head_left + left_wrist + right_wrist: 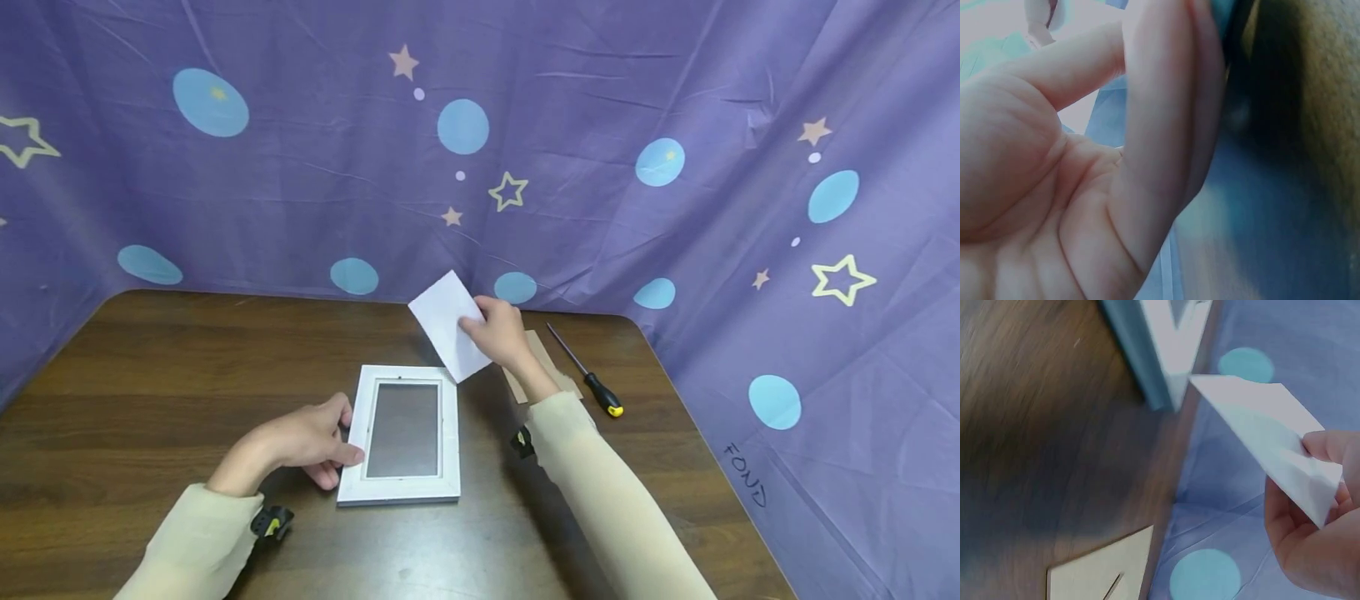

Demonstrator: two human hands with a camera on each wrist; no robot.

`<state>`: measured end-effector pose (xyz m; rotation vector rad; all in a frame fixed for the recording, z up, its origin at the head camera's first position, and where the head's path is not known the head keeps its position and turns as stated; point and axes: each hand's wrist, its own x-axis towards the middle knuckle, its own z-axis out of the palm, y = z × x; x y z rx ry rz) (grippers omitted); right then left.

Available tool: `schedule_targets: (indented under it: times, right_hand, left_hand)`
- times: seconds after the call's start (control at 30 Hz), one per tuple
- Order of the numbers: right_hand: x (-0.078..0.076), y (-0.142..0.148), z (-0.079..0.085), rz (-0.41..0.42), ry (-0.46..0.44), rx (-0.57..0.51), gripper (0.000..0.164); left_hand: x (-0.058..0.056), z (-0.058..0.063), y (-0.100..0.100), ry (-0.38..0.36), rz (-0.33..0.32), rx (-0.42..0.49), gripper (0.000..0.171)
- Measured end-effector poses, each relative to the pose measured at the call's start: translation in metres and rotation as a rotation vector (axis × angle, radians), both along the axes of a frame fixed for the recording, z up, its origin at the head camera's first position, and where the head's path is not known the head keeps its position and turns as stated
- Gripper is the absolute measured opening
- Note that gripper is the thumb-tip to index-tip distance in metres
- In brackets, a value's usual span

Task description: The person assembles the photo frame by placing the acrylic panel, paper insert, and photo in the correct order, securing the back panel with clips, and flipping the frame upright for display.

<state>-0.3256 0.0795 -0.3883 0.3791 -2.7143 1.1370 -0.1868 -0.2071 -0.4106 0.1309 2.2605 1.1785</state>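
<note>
A white picture frame [450, 433] lies on the wooden table, its window showing a dark grey pane. My left hand [311, 442] grips the frame's left edge, thumb on top of the border and fingers at the side. In the left wrist view the curled fingers [1160, 125] fill much of the picture. My right hand [498, 333] pinches a white sheet of paper [448, 321] between thumb and fingers, tilted above the table near the frame's top right corner. The right wrist view shows the paper [1266, 431] held by one corner, with the frame [1175, 381] beyond.
Partly under my right forearm lies a tan backing board [551, 358], with a slit visible in the right wrist view. A screwdriver [592, 383] with a black and yellow handle rests to its right. A purple patterned curtain [562, 108] hangs behind the table.
</note>
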Motion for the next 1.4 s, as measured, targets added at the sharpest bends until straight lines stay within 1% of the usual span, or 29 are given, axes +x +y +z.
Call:
schedule_targets:
  times: [0.07,0.13,0.23,0.3,0.37,0.47,0.63,0.83,0.97,1.17,1.4]
  right_hand:
    - [0.007,0.0,0.002,0.011,-0.049,-0.063,0.021]
    - [0.015,0.0,0.003,0.029,-0.115,-0.156,0.022]
    - [0.029,-0.001,0.0,0.063,-0.205,-0.347,0.025]
    - [0.039,-0.001,-0.004,0.082,-0.251,-0.456,0.03]
    - [0.047,-0.001,-0.008,0.096,-0.281,-0.534,0.037]
    - [0.055,0.001,-0.012,0.102,-0.308,-0.581,0.046]
    - [0.064,0.003,-0.016,0.09,-0.319,-0.623,0.052]
    - [0.073,0.003,-0.018,0.082,-0.314,-0.639,0.053]
    - [0.078,0.002,-0.025,0.087,-0.321,-0.642,0.055]
    - [0.085,-0.002,-0.035,0.12,-0.364,-0.583,0.064]
    - [0.093,-0.011,-0.04,0.117,-0.398,-0.528,0.071]
  left_hand:
    - [0.0,0.0,0.0,0.003,0.002,-0.006,0.05]
    - [-0.001,-0.001,0.001,0.006,0.005,-0.008,0.05]
    - [-0.001,-0.003,0.002,0.006,0.014,0.001,0.05]
    - [-0.001,-0.005,0.002,0.007,0.014,0.0,0.05]
    - [-0.001,-0.006,0.002,0.009,0.014,-0.003,0.05]
    - [-0.001,-0.006,0.002,0.012,0.014,-0.005,0.049]
    - [-0.001,-0.006,0.003,0.02,0.017,-0.002,0.048]
    - [0.0,-0.007,0.004,0.021,0.017,0.006,0.048]
    - [-0.001,-0.008,0.004,0.017,0.016,0.021,0.048]
    - [-0.003,-0.009,0.003,0.008,0.011,0.001,0.051]
    - [-0.001,-0.008,0.003,0.014,0.017,0.009,0.05]
